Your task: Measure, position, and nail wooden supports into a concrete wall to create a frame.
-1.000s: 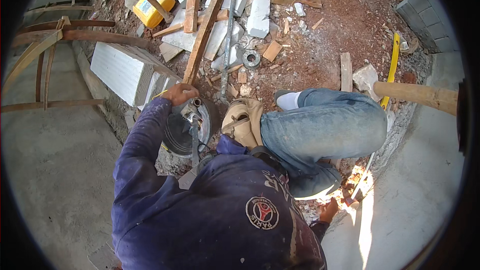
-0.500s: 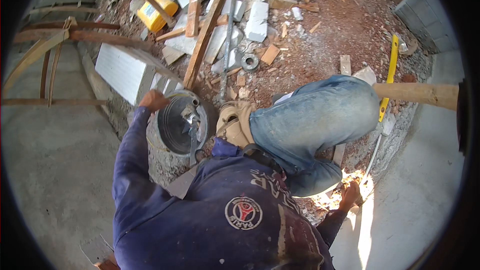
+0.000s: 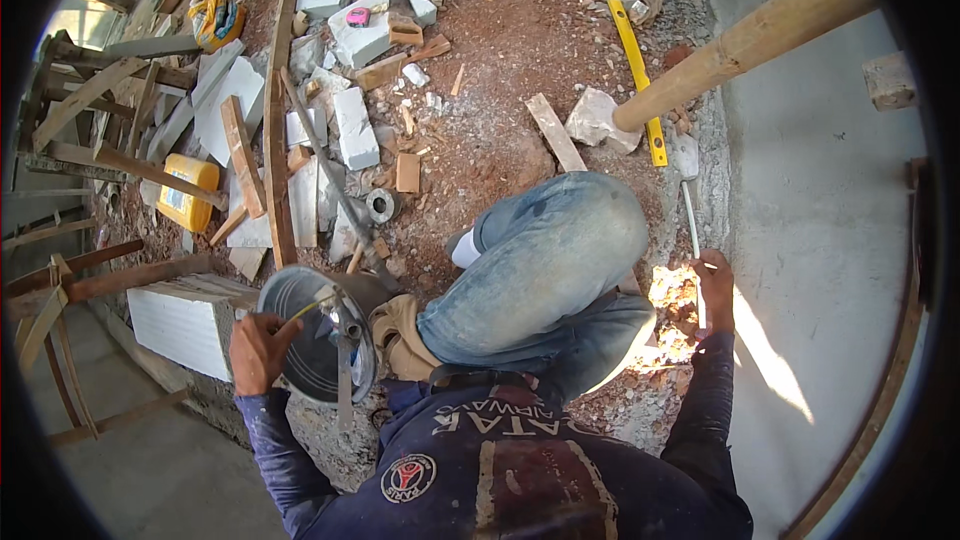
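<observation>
I crouch on rubble, with my jeans-clad knee [image 3: 545, 250] in the middle of the view. My left hand [image 3: 258, 348] grips the rim of a grey metal bucket [image 3: 305, 305], which is tilted so its inside faces up. A metal tool [image 3: 345, 360] stands in the bucket. My right hand [image 3: 715, 282] reaches out to the right and closes on the thin white handle of a trowel [image 3: 690, 205], whose blade lies on the ground by the concrete edge.
White blocks [image 3: 352, 125], wood planks [image 3: 278, 120] and a yellow canister [image 3: 188, 190] litter the red dirt ahead. A yellow level [image 3: 640, 70] lies at the right, under a thick wooden pole [image 3: 760, 35]. A white block wall [image 3: 180, 325] is at the left and a concrete slab [image 3: 830, 240] at the right.
The bucket has been tipped and brought nearer, my left hand still on its rim. My right hand has moved forward to the trowel handle. The view has swung to the right.
</observation>
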Demonstrator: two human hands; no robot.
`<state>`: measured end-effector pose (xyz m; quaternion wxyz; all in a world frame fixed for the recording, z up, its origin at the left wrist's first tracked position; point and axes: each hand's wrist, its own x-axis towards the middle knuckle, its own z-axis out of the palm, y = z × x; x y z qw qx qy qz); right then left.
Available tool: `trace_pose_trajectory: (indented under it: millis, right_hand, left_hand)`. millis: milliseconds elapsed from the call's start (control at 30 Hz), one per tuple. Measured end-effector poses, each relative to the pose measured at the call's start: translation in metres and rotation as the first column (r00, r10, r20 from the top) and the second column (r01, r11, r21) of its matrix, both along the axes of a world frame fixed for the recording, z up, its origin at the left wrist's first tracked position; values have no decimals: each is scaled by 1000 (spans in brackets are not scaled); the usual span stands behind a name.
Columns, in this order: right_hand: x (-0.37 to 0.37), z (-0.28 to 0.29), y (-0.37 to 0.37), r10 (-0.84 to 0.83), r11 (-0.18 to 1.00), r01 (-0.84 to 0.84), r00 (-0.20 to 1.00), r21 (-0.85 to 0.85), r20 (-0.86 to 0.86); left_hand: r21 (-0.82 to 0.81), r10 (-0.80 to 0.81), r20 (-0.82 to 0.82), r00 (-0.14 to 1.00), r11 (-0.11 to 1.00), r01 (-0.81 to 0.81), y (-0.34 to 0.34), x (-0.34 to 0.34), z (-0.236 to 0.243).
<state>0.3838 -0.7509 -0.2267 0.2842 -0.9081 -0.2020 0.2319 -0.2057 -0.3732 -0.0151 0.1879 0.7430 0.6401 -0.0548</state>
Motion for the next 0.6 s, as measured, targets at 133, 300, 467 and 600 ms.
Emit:
trace_pose_trajectory:
  millis: [133, 300, 467, 600]
  right_hand:
    - [-14, 26, 4, -26, 1000, 25, 999, 7, 41]
    - [-49, 38, 2, -145, 989, 142, 984, -36, -103]
    - [-76, 32, -53, -34, 950, 38, 999, 310, -17]
    - [-93, 34, -100, -237, 950, 254, 966, 184, -105]
  left_hand:
    - [-32, -245, -4, 970, 969, 245, 40, 41, 29]
    - [97, -571, -21, 821, 816, 570, 92, 112, 61]
    - [201, -791, -59, 610, 589, 783, 168, 204, 54]
    - [136, -914, -78, 397, 385, 913, 211, 299, -3]
